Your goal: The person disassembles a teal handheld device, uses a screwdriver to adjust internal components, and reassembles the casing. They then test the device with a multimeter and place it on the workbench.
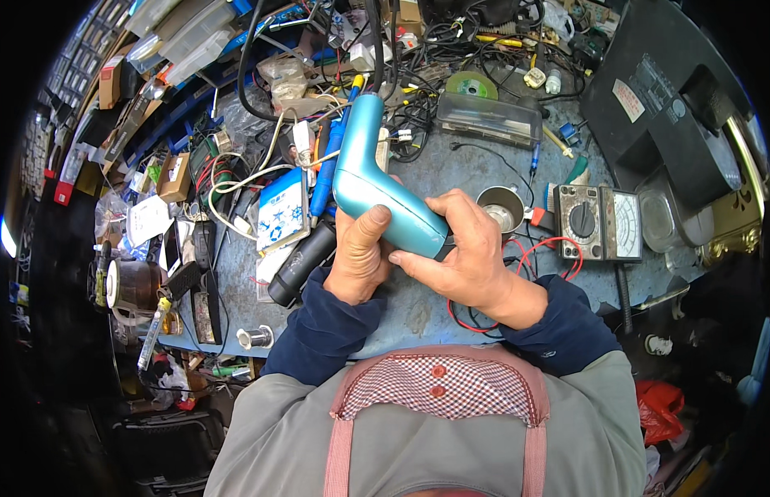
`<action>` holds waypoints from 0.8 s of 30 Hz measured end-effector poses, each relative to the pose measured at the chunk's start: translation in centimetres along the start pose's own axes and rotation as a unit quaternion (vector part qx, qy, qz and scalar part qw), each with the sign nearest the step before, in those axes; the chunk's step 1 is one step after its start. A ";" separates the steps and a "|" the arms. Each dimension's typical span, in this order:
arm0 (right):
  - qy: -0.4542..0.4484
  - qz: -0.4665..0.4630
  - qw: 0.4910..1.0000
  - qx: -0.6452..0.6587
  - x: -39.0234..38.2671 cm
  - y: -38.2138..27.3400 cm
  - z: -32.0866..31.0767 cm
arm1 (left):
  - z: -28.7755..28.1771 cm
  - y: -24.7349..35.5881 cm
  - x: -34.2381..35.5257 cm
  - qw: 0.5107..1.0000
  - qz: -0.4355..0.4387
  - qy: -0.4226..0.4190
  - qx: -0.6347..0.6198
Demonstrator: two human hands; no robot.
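I'm monitoring remotely via head cam. L hand (pixel 358 258) + R hand (pixel 476 258) are jointly holding the blue L-shaped housing (pixel 358 178). It's sitting raised above the front-ctr of the counter (pixel 414 319), slim arm pointing twd the far edge, wide end pointing R.

L hand: supporting the near side below the bend; thumb is resting on top, other fingers mostly hidden, so I'm not confirming their exact pos. R hand: spanning the wide end, thumb at the near edge, index at the far edge.

Handling (my est.): I'm rating it fairly light, prob. a hollow plastic shell; stiff, not soft. Glossy finish is looking slippery; I'm also assuming it's crackable if dropped. Best hold pts: the bend (L) + both sides of the wide end (R). I'm ruling out the slim arm alone: twist risk.

Adjacent: black cylinder (pixel 300 263) is lying just beside L hand; metal cup (pixel 502 209) is standing just beyond R hand; analog meter (pixel 596 222) is sitting further R.
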State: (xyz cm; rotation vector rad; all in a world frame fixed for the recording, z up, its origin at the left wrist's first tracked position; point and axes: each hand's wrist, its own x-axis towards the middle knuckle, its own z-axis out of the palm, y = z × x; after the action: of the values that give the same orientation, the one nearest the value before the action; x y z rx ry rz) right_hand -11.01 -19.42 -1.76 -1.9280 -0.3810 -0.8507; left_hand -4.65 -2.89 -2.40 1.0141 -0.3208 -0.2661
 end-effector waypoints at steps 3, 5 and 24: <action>0.007 -0.019 1.000 -0.012 0.0 -0.3 -0.1 | -0.2 -0.1 0.2 1.000 -0.003 -0.015 -0.014; 0.013 -0.026 1.000 -0.012 0.0 -0.3 -0.1 | -0.3 -0.5 0.3 0.999 -0.008 -0.016 -0.029; -0.070 0.071 0.995 -0.006 -0.7 -0.2 1.7 | -0.2 -0.2 1.3 0.996 -0.013 0.062 -0.061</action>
State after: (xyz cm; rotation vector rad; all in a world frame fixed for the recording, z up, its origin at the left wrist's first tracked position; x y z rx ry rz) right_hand -10.96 -17.76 -2.65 -2.0051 -0.3173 -0.6281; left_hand -3.42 -3.33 -2.47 0.9112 -0.1766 -0.2427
